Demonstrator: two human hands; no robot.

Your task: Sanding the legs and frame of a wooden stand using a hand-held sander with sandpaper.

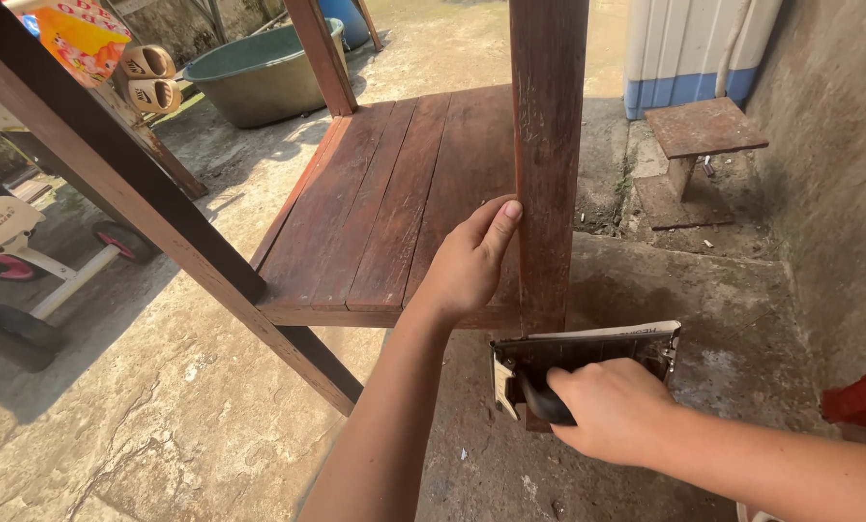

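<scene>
Reddish-brown weathered wood makes up the upturned table (pixel 394 193), its slatted top lying on the concrete floor (pixel 162 406) while the left hand (pixel 467 266) wraps its fingers around the near upright leg (pixel 547 164), apparently to steady it. Right hand (pixel 612 406) is clenched on the dark handle of a sanding block (pixel 587 358) faced with worn sandpaper, pressed against the leg's near face low down, seemingly to rub the surface. Slanting leg (pixel 143 213) crosses left; far off sit a green basin (pixel 259 72), sandals (pixel 147 77), a ride-on toy (pixel 7 242) at left, a small rusty bench (pixel 699 135) far right by the grey wall (pixel 829 193), which crowds the right elbow.
</scene>
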